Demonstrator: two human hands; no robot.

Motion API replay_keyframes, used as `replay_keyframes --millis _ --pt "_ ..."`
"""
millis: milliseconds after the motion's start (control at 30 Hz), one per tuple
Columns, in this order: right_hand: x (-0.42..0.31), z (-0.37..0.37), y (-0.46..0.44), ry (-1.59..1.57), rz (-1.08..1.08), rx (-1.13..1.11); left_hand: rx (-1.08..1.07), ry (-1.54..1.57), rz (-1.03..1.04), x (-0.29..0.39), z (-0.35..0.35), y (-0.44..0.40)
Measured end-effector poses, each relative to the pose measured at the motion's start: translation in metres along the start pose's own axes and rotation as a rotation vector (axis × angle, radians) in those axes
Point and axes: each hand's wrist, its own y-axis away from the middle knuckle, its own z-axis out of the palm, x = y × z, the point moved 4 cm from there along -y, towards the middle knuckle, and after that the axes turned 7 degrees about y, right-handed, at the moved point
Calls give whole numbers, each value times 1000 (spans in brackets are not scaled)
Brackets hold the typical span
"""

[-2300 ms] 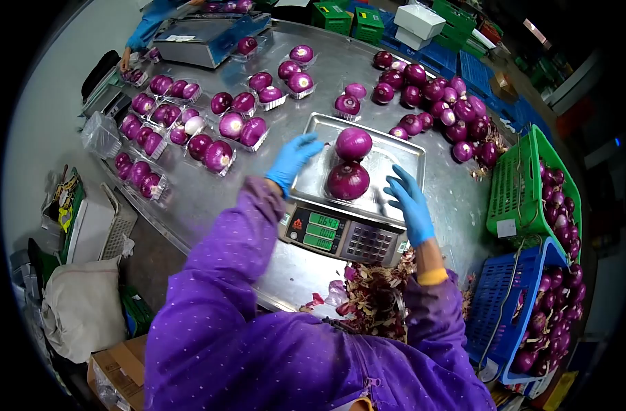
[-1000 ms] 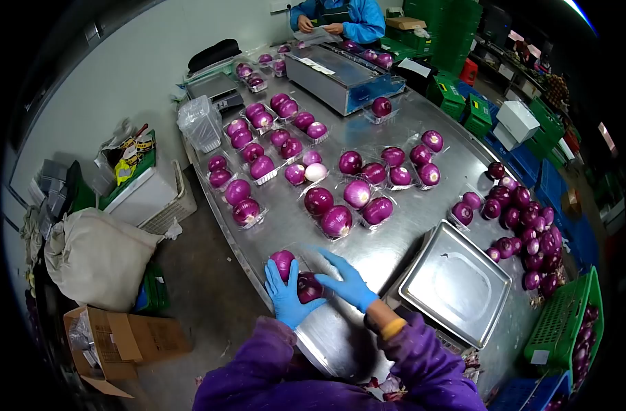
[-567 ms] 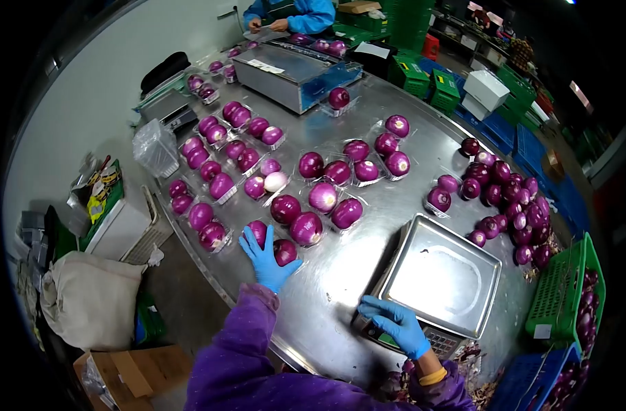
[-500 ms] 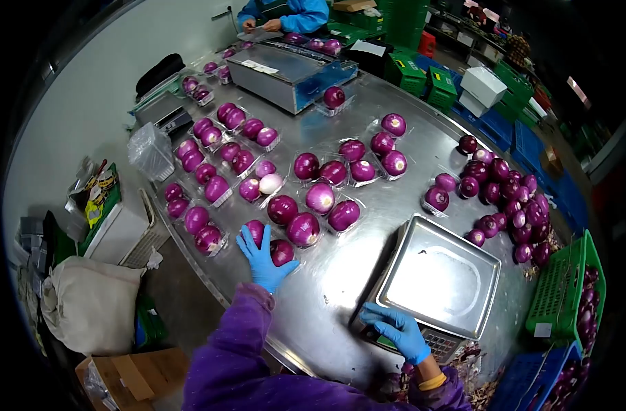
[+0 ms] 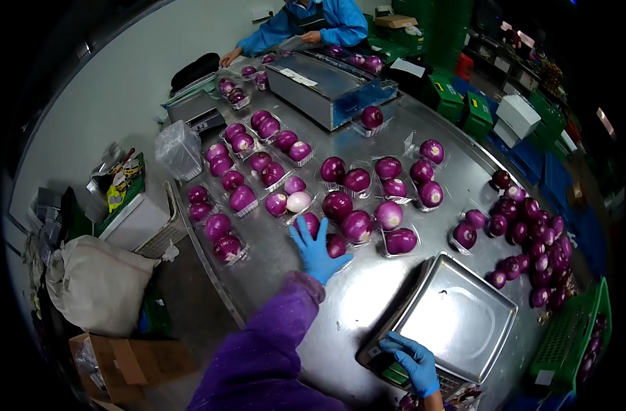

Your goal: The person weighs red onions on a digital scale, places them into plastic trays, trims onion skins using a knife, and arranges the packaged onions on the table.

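Note:
My left hand (image 5: 319,255), in a blue glove, has its fingers spread over a pack of two red onions (image 5: 335,245) on the metal table (image 5: 347,308). The palm hides part of the pack. Packs of paired onions, such as this one (image 5: 357,226), stand just beyond and beside it. My right hand (image 5: 416,363), also gloved, rests at the near left edge of the weighing scale (image 5: 457,315), fingers loosely bent and apart, holding nothing. The scale's steel tray bears nothing. A pale peeled onion (image 5: 298,202) sits among the packs to the left.
Loose onions (image 5: 525,226) are heaped at the right, near a green crate (image 5: 573,342). A metal wrapping machine (image 5: 327,89) stands at the back, where a person in blue (image 5: 327,24) works. Stacked clear trays (image 5: 179,151) lie at the left edge.
The onion pair has gone from the scale tray to the table's left part under my left hand. My right hand has moved from the pair to the scale's edge. The camera view has shifted.

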Motion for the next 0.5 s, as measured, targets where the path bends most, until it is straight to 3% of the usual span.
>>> replay_keyframes --millis 167,200,300,500 --pt "2 -16 12 91 13 119 30 -63 -79 27 46 -38" --pt "10 -22 18 61 113 124 6 -34 -128 34 49 -47" --pt "15 -32 28 -17 59 179 -38 -31 -171 42 62 -68" --pt "3 -37 53 65 60 288 -62 13 -73 35 68 -81"
